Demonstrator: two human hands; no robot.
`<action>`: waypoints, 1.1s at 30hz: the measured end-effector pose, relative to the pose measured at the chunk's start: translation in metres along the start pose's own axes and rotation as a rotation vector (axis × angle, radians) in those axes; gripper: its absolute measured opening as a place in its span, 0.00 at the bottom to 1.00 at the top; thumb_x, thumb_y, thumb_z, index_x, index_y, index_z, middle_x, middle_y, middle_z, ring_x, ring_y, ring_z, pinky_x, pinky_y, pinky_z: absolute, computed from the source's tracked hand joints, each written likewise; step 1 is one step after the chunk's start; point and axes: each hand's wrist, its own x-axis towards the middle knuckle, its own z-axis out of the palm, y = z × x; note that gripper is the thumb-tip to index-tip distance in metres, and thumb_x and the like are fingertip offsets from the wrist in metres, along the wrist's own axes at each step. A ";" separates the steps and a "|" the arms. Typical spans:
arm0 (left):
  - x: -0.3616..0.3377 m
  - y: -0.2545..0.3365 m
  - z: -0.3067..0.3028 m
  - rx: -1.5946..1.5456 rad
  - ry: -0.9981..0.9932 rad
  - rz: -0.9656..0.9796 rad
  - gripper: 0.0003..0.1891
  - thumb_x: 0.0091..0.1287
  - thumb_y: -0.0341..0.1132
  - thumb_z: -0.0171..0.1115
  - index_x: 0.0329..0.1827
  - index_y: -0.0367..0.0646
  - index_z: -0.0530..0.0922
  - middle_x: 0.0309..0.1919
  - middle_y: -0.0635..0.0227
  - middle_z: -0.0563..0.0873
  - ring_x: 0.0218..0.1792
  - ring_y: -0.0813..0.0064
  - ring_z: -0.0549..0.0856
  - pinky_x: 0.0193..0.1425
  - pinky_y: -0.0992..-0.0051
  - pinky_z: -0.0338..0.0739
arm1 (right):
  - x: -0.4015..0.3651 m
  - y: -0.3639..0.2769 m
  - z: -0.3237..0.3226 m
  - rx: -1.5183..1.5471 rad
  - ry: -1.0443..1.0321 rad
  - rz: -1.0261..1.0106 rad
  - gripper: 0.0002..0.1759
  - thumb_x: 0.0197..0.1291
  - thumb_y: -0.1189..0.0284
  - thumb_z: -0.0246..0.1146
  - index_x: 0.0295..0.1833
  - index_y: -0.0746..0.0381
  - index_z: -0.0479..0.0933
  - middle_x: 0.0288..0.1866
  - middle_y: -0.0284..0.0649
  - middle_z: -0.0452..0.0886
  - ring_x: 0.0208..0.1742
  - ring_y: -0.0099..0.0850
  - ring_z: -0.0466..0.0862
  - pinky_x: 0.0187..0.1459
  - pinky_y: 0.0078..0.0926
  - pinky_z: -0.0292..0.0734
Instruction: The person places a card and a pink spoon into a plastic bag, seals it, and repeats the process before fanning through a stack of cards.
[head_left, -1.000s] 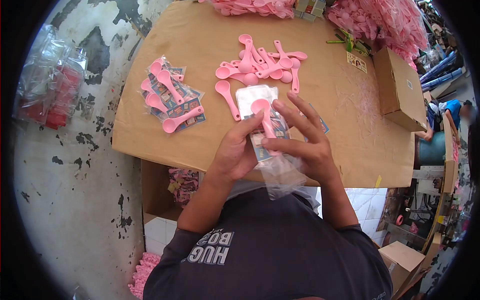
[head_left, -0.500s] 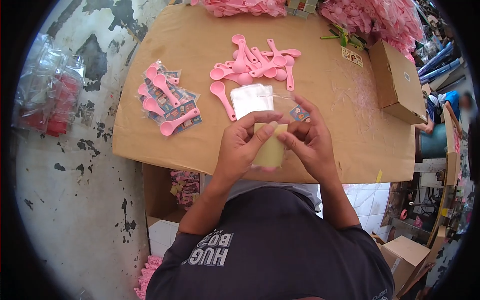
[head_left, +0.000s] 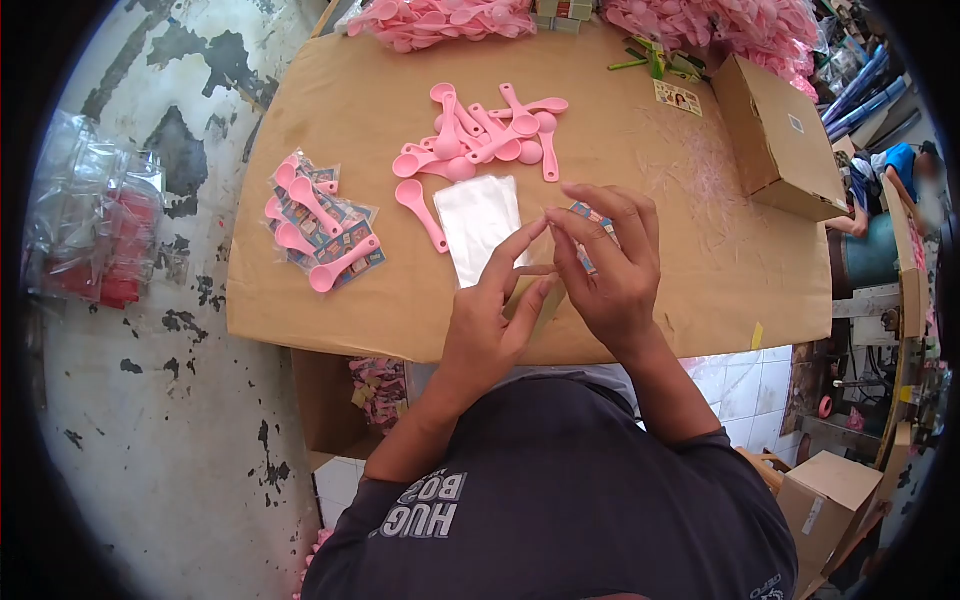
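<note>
Between the thumb and fingers of my left hand (head_left: 492, 318) is a yellowish card in a clear plastic bag (head_left: 544, 305), mostly covered by the hands. My right hand (head_left: 612, 268) pinches thumb to forefinger beside my left fingertips, above the card; what is in the pinch is too fine to make out. Just beyond my hands lies a stack of clear plastic bags (head_left: 478, 228). Blue printed cards (head_left: 590, 212) are partly hidden behind my right fingers. A single pink measuring spoon (head_left: 422, 215) rests left of the stack, and a loose pile of pink spoons (head_left: 490, 140) lies beyond it.
Pink spoons on bagged blue cards (head_left: 322, 228) lie at the table's left. A cardboard box (head_left: 775, 145) stands at the right, near green-handled scissors (head_left: 655, 60). Large bags of pink spoons (head_left: 440, 22) line the far edge. Another person (head_left: 885, 180) is at the far right.
My right hand has moved up from the card, and its fingers now pinch near my left fingertips. My left hand still holds the card, now tilted. The camera view has shifted slightly.
</note>
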 end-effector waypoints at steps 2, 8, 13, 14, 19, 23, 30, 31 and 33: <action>-0.001 -0.001 0.000 0.046 -0.007 0.019 0.29 0.76 0.28 0.62 0.81 0.45 0.68 0.25 0.62 0.85 0.23 0.85 0.73 0.30 0.77 0.71 | -0.001 0.002 0.000 -0.001 -0.012 -0.011 0.17 0.51 0.79 0.74 0.49 0.61 0.87 0.54 0.39 0.86 0.53 0.43 0.82 0.53 0.40 0.77; -0.003 0.006 -0.009 0.084 -0.057 -0.020 0.28 0.76 0.28 0.62 0.80 0.45 0.70 0.25 0.64 0.82 0.22 0.84 0.68 0.28 0.76 0.68 | 0.002 0.002 -0.002 -0.012 -0.042 -0.022 0.15 0.49 0.80 0.74 0.44 0.61 0.84 0.49 0.37 0.87 0.50 0.40 0.84 0.51 0.39 0.76; -0.001 0.002 -0.021 0.147 -0.161 0.074 0.28 0.77 0.30 0.63 0.80 0.43 0.70 0.31 0.69 0.91 0.23 0.90 0.75 0.28 0.81 0.69 | 0.007 0.011 -0.005 0.097 -0.028 0.098 0.13 0.51 0.82 0.72 0.44 0.61 0.83 0.48 0.41 0.87 0.48 0.39 0.85 0.52 0.39 0.78; -0.003 0.000 -0.023 0.145 -0.151 0.071 0.28 0.77 0.30 0.63 0.80 0.43 0.70 0.31 0.69 0.91 0.23 0.90 0.75 0.28 0.81 0.69 | 0.008 0.016 -0.008 0.178 0.046 0.217 0.11 0.55 0.83 0.70 0.43 0.62 0.82 0.47 0.42 0.87 0.47 0.36 0.85 0.52 0.38 0.79; -0.010 -0.003 -0.025 -0.437 -0.069 -0.211 0.21 0.81 0.33 0.59 0.72 0.35 0.70 0.53 0.53 0.92 0.45 0.74 0.93 0.37 0.79 0.88 | 0.020 0.027 -0.023 0.854 0.406 0.684 0.05 0.63 0.85 0.61 0.40 0.65 0.77 0.43 0.41 0.85 0.44 0.28 0.84 0.50 0.31 0.81; -0.008 -0.013 -0.028 -0.594 -0.011 -0.197 0.13 0.81 0.34 0.60 0.61 0.36 0.74 0.56 0.55 0.90 0.43 0.77 0.92 0.31 0.81 0.86 | -0.013 0.033 -0.029 1.099 0.086 0.661 0.05 0.67 0.85 0.57 0.42 0.65 0.76 0.39 0.36 0.81 0.41 0.23 0.81 0.47 0.24 0.78; -0.002 -0.016 -0.018 -0.544 0.106 -0.052 0.09 0.80 0.31 0.62 0.53 0.33 0.78 0.56 0.56 0.88 0.52 0.76 0.88 0.46 0.77 0.88 | -0.021 -0.017 -0.007 1.040 -0.412 0.754 0.10 0.74 0.73 0.66 0.55 0.67 0.81 0.46 0.32 0.84 0.40 0.14 0.80 0.42 0.13 0.73; -0.001 -0.021 -0.017 -0.511 0.111 0.003 0.09 0.80 0.31 0.63 0.54 0.33 0.79 0.55 0.57 0.88 0.52 0.76 0.88 0.49 0.76 0.87 | -0.023 -0.015 -0.006 1.041 -0.404 0.756 0.10 0.74 0.73 0.66 0.55 0.67 0.81 0.46 0.32 0.84 0.40 0.14 0.80 0.42 0.13 0.73; 0.000 -0.022 -0.020 -0.477 0.110 0.058 0.09 0.80 0.31 0.63 0.55 0.32 0.80 0.53 0.58 0.89 0.52 0.76 0.88 0.52 0.76 0.86 | -0.023 -0.014 -0.005 1.072 -0.372 0.781 0.10 0.74 0.73 0.67 0.55 0.66 0.82 0.45 0.31 0.86 0.40 0.13 0.80 0.41 0.13 0.75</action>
